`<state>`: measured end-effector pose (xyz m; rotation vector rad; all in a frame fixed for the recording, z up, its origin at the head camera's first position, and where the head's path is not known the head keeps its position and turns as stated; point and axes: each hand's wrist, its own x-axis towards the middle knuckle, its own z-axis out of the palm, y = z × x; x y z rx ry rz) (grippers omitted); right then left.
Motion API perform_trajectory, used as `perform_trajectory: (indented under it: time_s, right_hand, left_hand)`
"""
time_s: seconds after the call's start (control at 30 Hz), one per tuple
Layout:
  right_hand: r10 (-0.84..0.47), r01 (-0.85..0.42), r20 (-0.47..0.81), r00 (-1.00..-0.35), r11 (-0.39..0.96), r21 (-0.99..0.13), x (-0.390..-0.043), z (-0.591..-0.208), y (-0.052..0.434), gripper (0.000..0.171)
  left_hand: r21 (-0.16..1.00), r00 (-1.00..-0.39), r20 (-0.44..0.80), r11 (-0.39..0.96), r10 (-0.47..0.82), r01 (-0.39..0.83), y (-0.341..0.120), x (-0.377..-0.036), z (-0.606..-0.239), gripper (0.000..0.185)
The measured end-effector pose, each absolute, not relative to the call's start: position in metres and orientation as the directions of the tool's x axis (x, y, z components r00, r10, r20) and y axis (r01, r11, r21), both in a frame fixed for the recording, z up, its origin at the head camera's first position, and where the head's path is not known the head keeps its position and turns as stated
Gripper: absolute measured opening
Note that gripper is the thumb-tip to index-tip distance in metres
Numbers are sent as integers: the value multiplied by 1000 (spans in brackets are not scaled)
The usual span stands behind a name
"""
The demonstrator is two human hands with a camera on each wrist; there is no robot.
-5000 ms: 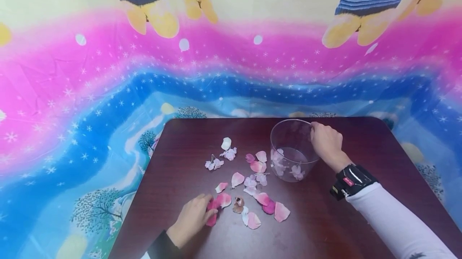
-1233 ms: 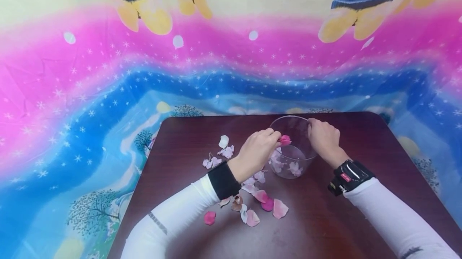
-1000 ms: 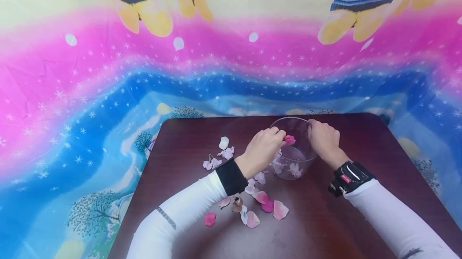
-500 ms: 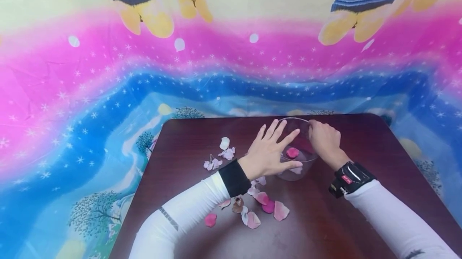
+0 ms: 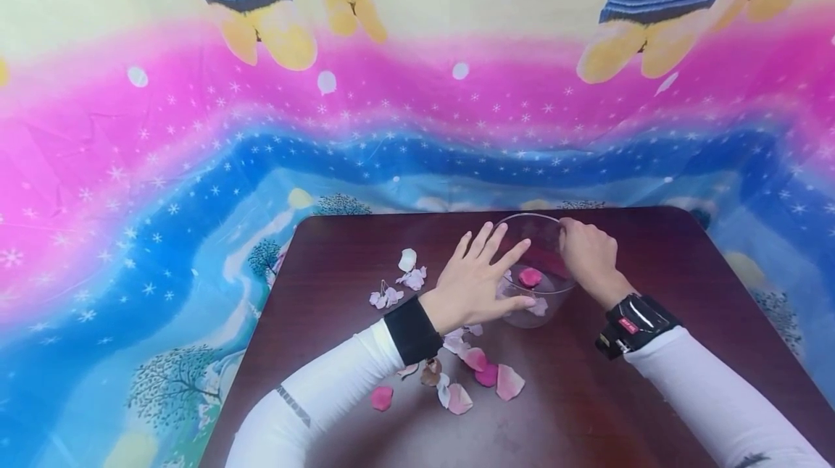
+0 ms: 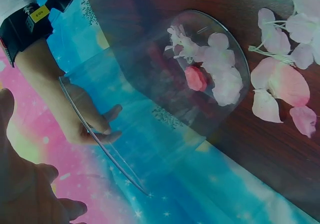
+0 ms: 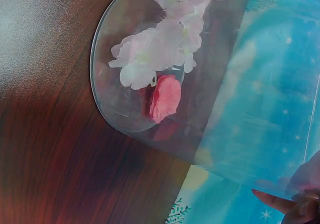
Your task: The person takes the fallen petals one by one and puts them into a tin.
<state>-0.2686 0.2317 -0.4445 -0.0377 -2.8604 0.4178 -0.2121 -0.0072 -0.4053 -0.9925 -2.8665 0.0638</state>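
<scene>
While left [image 5: 475, 283] splayed, bowl [image 5: 549, 295] in right [image 5: 589, 254]

Left sleeve [image 5: 346, 375] was white, grey stripe [image 5: 293, 405] across it. Right sleeve [image 5: 724, 395] also white. Left had a black cuff [image 5: 414, 327]; right, a boxy black unit [image 5: 647, 317], red label [image 5: 629, 325], yellow sticker [image 6: 39, 14].
</scene>
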Motion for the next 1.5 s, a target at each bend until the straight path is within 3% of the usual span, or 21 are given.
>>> perform_trajectory:
  time_s: [0.77,1.5]
  right_hand:
    - [52,-20,234,-971,955,-296,-269,-444,233,33]
    - [53,-22,235,-971,952,-305,-270,-446,234,32]
  left_hand:
    - [36,-809,131,813,573,582,-60,-198,-417,91]
    - [146,-895,75,883,439,445,-125,-170,-443,89]
